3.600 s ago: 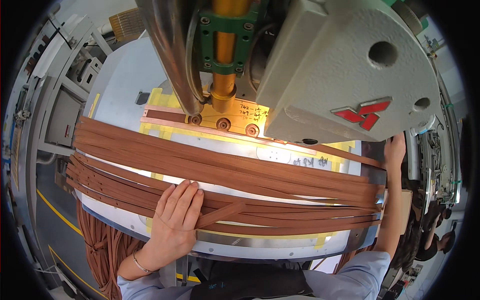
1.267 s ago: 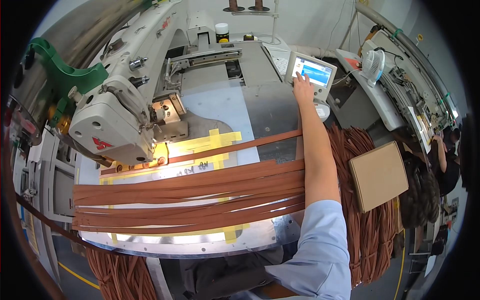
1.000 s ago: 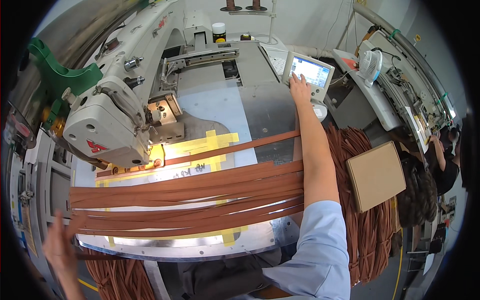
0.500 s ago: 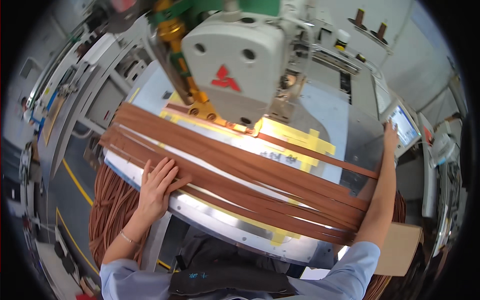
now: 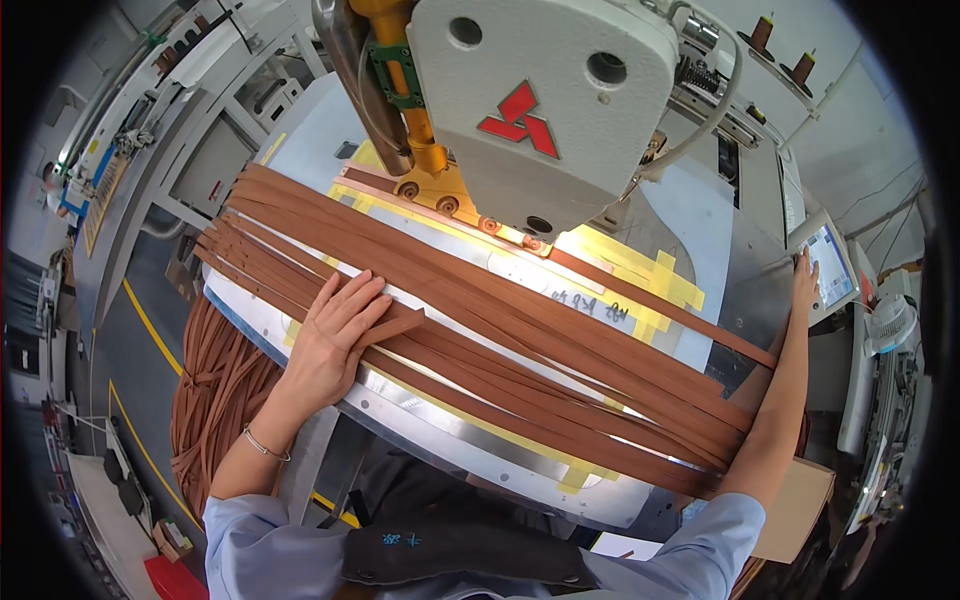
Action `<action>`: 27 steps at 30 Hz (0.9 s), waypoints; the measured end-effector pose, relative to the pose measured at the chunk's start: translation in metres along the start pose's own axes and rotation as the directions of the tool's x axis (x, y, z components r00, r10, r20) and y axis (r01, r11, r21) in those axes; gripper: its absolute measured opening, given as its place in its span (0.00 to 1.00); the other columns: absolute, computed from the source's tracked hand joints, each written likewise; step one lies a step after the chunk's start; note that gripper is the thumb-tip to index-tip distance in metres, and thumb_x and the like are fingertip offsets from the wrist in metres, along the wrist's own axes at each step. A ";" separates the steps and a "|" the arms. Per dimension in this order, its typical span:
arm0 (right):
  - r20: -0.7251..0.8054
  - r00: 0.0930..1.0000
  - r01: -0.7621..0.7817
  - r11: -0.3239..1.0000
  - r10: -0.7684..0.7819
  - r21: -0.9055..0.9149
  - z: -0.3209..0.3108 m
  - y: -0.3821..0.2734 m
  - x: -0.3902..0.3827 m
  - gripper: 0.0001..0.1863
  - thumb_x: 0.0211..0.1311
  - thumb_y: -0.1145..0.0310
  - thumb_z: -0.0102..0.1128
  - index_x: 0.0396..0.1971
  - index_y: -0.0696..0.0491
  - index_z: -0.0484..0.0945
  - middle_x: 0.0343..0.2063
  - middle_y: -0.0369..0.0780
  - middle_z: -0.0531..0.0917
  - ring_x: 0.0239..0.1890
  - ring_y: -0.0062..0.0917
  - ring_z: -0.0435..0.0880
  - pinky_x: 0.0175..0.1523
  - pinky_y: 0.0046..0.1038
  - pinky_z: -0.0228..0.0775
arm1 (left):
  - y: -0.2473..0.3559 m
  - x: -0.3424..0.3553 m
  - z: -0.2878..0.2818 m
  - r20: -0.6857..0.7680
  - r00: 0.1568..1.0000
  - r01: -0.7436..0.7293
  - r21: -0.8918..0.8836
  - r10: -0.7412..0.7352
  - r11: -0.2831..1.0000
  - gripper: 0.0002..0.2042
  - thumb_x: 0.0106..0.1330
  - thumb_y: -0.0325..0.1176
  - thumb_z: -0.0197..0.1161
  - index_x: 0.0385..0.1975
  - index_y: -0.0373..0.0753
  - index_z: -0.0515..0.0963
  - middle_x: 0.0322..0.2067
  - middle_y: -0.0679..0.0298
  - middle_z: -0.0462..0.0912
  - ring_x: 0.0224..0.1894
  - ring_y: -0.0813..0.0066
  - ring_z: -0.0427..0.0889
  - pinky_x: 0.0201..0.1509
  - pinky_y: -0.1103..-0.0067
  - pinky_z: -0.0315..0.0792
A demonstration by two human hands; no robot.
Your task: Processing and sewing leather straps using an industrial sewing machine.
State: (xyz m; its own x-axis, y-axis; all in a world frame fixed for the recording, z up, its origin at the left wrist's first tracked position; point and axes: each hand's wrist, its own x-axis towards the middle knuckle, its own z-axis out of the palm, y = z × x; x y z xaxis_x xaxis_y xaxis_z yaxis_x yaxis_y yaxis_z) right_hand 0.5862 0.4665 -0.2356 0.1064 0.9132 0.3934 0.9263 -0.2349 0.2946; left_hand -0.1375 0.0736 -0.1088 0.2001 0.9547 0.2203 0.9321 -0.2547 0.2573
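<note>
Long brown straps (image 5: 480, 300) lie side by side across the pale work plate (image 5: 560, 500). On their near left part rests my left hand (image 5: 340, 335), its fingers stretched over the straps. The end of one brown strap (image 5: 397, 327) juts out from between its thumb and fingers, gripped there. Out at the far right, my right hand (image 5: 806, 282) has its fingers extended against a touch screen (image 5: 830, 262). Beneath a large white sewing machine head (image 5: 545, 100), a yellow clamp (image 5: 470, 215) sits over another strap (image 5: 680, 320) laid between yellow tape. The machine head hides the needle area.
A thick bundle of brown straps (image 5: 215, 400) hangs off the plate's left side. A cardboard box (image 5: 795, 510) stands below my right forearm. Two thread spools (image 5: 762, 35) stand at the back right. Yellow floor lines (image 5: 150, 345) run along the left.
The view has shifted, so the machine head looks larger and covers more of the needle area. My left hand has slid slightly right over the straps. My right hand stays at the screen.
</note>
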 end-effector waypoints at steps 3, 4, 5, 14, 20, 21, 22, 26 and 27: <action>0.018 1.000 0.008 1.000 -0.008 0.009 -0.003 -0.008 -0.001 0.19 0.71 0.58 0.39 0.58 0.42 0.69 0.69 0.23 0.59 0.71 0.35 0.56 0.63 0.52 0.58 | -0.001 -0.001 0.001 0.006 1.000 -0.012 0.018 0.012 1.000 0.23 0.57 0.21 0.56 0.55 0.36 0.73 0.59 0.54 0.71 0.66 0.56 0.65 0.71 0.59 0.54; 0.021 1.000 0.009 1.000 -0.009 0.019 -0.002 -0.006 0.000 0.19 0.71 0.58 0.39 0.58 0.42 0.68 0.69 0.23 0.59 0.71 0.35 0.56 0.63 0.52 0.57 | -0.002 -0.002 0.001 0.005 1.000 -0.024 0.021 0.024 0.999 0.23 0.56 0.21 0.57 0.55 0.36 0.73 0.59 0.54 0.71 0.66 0.56 0.66 0.71 0.59 0.56; 0.021 1.000 0.008 1.000 -0.009 0.015 -0.002 -0.003 0.000 0.19 0.71 0.58 0.39 0.58 0.42 0.68 0.69 0.23 0.59 0.71 0.35 0.56 0.63 0.52 0.57 | -0.001 -0.002 0.002 0.005 1.000 -0.025 0.017 0.025 1.000 0.23 0.56 0.21 0.57 0.55 0.36 0.73 0.59 0.54 0.71 0.66 0.56 0.66 0.71 0.59 0.56; 0.018 0.999 0.042 0.999 -0.042 0.012 -0.001 -0.006 -0.006 0.21 0.70 0.57 0.38 0.60 0.42 0.67 0.70 0.23 0.58 0.71 0.35 0.54 0.62 0.52 0.56 | 0.011 0.002 0.004 0.017 0.997 -0.077 -0.003 0.077 0.997 0.25 0.51 0.18 0.58 0.53 0.35 0.74 0.58 0.53 0.73 0.64 0.56 0.68 0.68 0.60 0.61; -0.113 0.989 0.103 0.993 -0.097 0.050 0.005 0.004 -0.007 0.20 0.69 0.59 0.41 0.59 0.42 0.67 0.70 0.24 0.58 0.71 0.36 0.56 0.59 0.50 0.59 | 0.018 0.005 0.003 0.026 0.998 -0.054 -0.005 0.054 0.999 0.24 0.52 0.18 0.58 0.53 0.35 0.75 0.58 0.54 0.73 0.65 0.57 0.68 0.68 0.61 0.61; -0.139 0.985 0.110 0.993 -0.102 0.052 0.006 0.002 -0.008 0.20 0.68 0.59 0.42 0.59 0.42 0.68 0.70 0.24 0.58 0.70 0.36 0.58 0.58 0.49 0.60 | 0.019 0.005 0.003 0.030 0.998 -0.055 -0.004 0.055 0.998 0.24 0.52 0.18 0.58 0.53 0.35 0.75 0.58 0.54 0.73 0.65 0.57 0.68 0.68 0.61 0.61; -0.166 0.980 0.117 0.992 -0.107 0.050 0.007 0.003 -0.008 0.20 0.68 0.59 0.43 0.58 0.42 0.68 0.69 0.24 0.59 0.70 0.37 0.59 0.57 0.47 0.62 | 0.019 0.005 0.003 0.025 0.998 -0.054 -0.006 0.054 0.999 0.24 0.52 0.19 0.58 0.53 0.35 0.75 0.58 0.54 0.73 0.65 0.57 0.68 0.68 0.61 0.62; -0.181 0.978 0.114 0.992 -0.104 0.045 0.008 0.002 -0.010 0.20 0.68 0.59 0.44 0.58 0.42 0.68 0.69 0.23 0.60 0.69 0.36 0.60 0.57 0.45 0.63 | 0.017 0.004 0.006 0.031 0.999 -0.033 -0.026 0.034 0.999 0.23 0.55 0.19 0.55 0.55 0.36 0.74 0.59 0.55 0.72 0.65 0.55 0.67 0.69 0.59 0.60; -0.169 0.981 0.107 0.993 -0.098 0.049 0.009 0.001 -0.010 0.20 0.68 0.59 0.44 0.58 0.42 0.68 0.69 0.23 0.60 0.69 0.36 0.60 0.57 0.45 0.63 | 0.018 0.004 0.006 0.032 0.999 -0.032 -0.025 0.033 0.999 0.23 0.55 0.19 0.55 0.55 0.36 0.74 0.59 0.55 0.72 0.65 0.55 0.67 0.69 0.59 0.60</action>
State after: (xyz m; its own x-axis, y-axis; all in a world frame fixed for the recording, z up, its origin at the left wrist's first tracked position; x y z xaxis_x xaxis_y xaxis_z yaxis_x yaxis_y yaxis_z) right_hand 0.5887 0.4606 -0.2467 -0.0469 0.8624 0.5041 0.9491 -0.1189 0.2917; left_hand -0.1181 0.0742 -0.1087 0.2406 0.9502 0.1982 0.9175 -0.2893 0.2731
